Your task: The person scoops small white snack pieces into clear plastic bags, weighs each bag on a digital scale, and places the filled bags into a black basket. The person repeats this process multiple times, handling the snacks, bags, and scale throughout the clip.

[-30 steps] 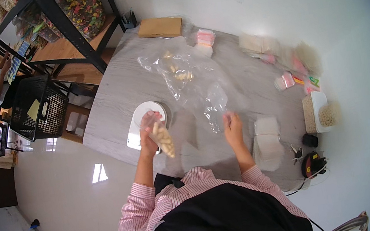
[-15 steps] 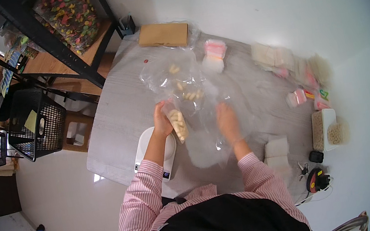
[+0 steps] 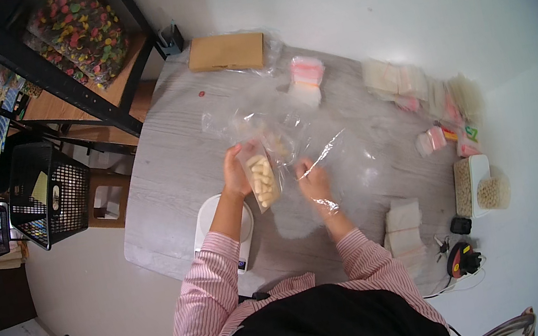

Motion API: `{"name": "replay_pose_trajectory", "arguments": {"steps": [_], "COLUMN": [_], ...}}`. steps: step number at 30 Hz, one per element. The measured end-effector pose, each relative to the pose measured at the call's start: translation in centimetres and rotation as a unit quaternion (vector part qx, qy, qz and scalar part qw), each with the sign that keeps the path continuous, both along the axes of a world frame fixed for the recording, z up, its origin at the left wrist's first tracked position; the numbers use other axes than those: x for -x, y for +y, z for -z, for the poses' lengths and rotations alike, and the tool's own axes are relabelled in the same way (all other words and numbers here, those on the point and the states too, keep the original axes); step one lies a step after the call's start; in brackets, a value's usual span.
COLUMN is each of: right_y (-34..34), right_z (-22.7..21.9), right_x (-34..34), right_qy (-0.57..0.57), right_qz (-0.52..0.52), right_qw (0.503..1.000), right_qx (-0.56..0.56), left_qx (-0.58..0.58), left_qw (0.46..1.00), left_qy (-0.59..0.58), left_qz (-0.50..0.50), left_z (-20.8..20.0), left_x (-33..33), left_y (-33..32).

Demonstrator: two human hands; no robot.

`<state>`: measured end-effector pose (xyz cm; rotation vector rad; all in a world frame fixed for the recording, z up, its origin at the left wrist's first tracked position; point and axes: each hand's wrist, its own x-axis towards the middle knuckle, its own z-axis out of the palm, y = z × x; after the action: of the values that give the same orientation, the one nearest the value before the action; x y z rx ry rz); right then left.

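My left hand [image 3: 236, 175] is closed on the upper side of a small clear bag [image 3: 262, 182] with several pale, capsule-shaped pieces in it. To its right lies a large, crumpled clear plastic bag [image 3: 329, 138], with a few more pale pieces dimly visible inside near the small bag. The fingers of my right hand [image 3: 313, 178] are curled on this large bag's film, and shiny plastic lies across that wrist. Under my left forearm sits a white weighing scale [image 3: 207, 229], partly covered by the arm.
Stacks of small bags lie at the back [image 3: 306, 80], along the right wall [image 3: 397, 80] and near my right sleeve [image 3: 403, 227]. Beside the wall stand a tub of pellets [image 3: 473, 187] and a power strip [image 3: 462, 260]. A brown cardboard piece [image 3: 226, 52] is at the back; a black basket [image 3: 46, 194] stands left.
My right hand has come left, closer to the small bag, and the large bag's film has spread to the right. My left hand still holds the small bag. The view has shifted slightly.
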<state>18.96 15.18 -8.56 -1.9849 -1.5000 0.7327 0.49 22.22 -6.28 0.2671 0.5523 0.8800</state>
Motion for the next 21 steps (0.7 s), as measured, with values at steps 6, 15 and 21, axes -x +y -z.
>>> {"name": "replay_pose_trajectory", "arguments": {"steps": [6,15,21], "right_y": [-0.6,0.5,4.5], "right_z": [2.2,-0.2,-0.2], "right_x": [-1.8,-2.1,0.0], "right_qy": [0.323,0.192,-0.006], "right_qz": [0.102,0.038,-0.002], "right_qw": [0.941,0.980,0.995], "right_qx": [-0.004,-0.034,-0.101], "left_qx": [0.015,0.009,0.038], "left_qw": [0.999,0.993,0.995], "left_qy": [-0.034,0.101,0.064], "left_qz": [0.006,-0.055,-0.070], "left_z": [-1.2,-1.2,-1.0], "left_x": [2.3,5.3,5.0], "left_y": [-0.5,0.1,1.4]}}
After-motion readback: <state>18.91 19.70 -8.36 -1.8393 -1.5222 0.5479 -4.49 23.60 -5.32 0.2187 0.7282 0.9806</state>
